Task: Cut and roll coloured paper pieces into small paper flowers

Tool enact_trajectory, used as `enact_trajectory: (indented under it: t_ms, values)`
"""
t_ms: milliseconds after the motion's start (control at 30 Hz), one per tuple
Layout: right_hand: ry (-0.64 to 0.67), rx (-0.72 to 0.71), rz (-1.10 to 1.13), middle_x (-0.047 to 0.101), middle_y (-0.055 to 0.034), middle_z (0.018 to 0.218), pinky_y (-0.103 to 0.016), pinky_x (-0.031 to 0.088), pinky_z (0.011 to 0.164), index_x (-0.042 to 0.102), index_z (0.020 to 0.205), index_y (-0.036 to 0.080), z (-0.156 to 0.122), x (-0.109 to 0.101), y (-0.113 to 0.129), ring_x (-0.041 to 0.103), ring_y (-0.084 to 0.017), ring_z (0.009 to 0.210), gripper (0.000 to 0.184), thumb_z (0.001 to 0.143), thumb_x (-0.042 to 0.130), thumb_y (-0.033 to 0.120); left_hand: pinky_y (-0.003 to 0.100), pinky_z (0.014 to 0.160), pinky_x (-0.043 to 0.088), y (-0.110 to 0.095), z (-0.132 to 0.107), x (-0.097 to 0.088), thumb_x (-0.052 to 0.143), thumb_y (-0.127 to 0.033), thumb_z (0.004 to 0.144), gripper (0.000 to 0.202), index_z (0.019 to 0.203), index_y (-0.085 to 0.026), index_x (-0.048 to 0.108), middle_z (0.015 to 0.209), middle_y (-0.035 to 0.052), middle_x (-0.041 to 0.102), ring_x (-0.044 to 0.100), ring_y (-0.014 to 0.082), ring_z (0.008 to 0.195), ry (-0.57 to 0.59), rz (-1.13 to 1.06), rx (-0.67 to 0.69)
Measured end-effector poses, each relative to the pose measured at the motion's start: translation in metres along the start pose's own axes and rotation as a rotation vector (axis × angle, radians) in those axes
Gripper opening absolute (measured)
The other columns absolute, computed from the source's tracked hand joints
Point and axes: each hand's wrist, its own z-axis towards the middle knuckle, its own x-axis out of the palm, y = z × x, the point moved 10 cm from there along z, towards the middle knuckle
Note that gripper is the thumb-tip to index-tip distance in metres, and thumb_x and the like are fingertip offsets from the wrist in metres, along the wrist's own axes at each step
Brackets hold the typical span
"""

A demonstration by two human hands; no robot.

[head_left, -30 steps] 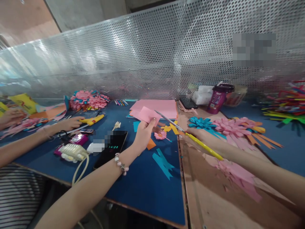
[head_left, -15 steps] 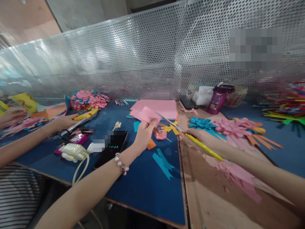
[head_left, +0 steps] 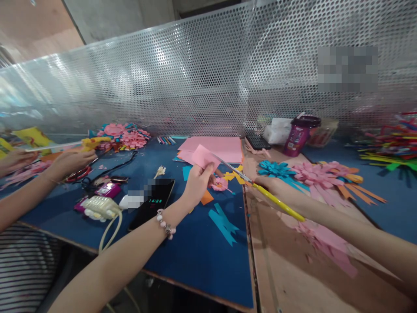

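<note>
While pinching one piece of pink paper (head_left: 201,153) between left thumb and fingers, grips one pair of yellow-handled scissors (head_left: 273,198) in the right hand (head_left: 270,184), with the blades at the paper's right edge. Holds both hands above the blue part of the counter (head_left: 208,269), with one bead bracelet (head_left: 166,224) round the wrist of the left hand (head_left: 197,180). Just right of that wrist, can count one small pink flower (head_left: 220,184) beside yellow scraps (head_left: 234,175). On the phone (head_left: 163,193), can read 14:28, with the last digit soft. Behind the paper, can see a stack of pink sheets (head_left: 224,145); farther right, one purple lidded cup (head_left: 295,139), bearing print too small to read and hiding its contents, and one clear container (head_left: 326,130) holding something reddish. At far left, can count two yellow packets (head_left: 34,140), bearing illegible print, and one yellow glue gun (head_left: 94,142) in a co-worker's hand (head_left: 70,163).
</note>
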Motion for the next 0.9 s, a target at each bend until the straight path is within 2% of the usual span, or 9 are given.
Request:
enact_trajectory:
  t_ms: [233,467,567,900]
  values:
    - [0.072,0.101,0.015,0.059,-0.0033,0.065,-0.022,0.035,0.05,0.055,0.074,0.018,-0.0014,0.009,-0.0065,0.054,-0.014,0.057,0.044,0.085,0.036,0.056,0.021,0.041,0.033,0.0013,-0.0002,0.0001,0.051,-0.038,0.085,0.029,0.068,-0.016,0.062,0.046,-0.0003,0.052,0.047,0.0101,0.043,0.007,-0.012,0.006]
    - [-0.001,0.055,-0.03,0.057,-0.0024,0.065,-0.023,0.033,0.054,0.052,0.074,0.018,-0.0027,0.0063,-0.0022,0.051,-0.014,0.06,0.043,0.085,0.033,0.054,0.021,0.042,0.035,0.0022,0.0,0.0014,0.053,-0.038,0.084,0.027,0.07,-0.016,0.06,0.051,0.0005,0.056,0.048,0.0101,0.044,0.004,-0.03,-0.007]
    - [0.01,0.064,-0.017,0.057,-0.0027,0.066,-0.023,0.033,0.055,0.052,0.076,0.018,-0.002,0.0074,-0.0036,0.052,-0.015,0.063,0.042,0.085,0.031,0.052,0.021,0.041,0.035,0.002,0.0001,0.0017,0.052,-0.037,0.084,0.026,0.071,-0.016,0.06,0.056,0.002,0.06,0.048,0.0098,0.044,0.005,-0.023,-0.006]
    - [0.026,0.059,-0.024,0.061,-0.0047,0.074,-0.026,0.036,0.063,0.053,0.078,0.017,-0.0017,0.0095,-0.0032,0.054,-0.017,0.068,0.039,0.084,0.03,0.049,0.022,0.042,0.035,0.0071,0.0013,0.0008,0.051,-0.039,0.085,0.029,0.071,-0.016,0.061,0.05,0.0016,0.056,0.049,0.011,0.045,0.012,0.005,-0.014]
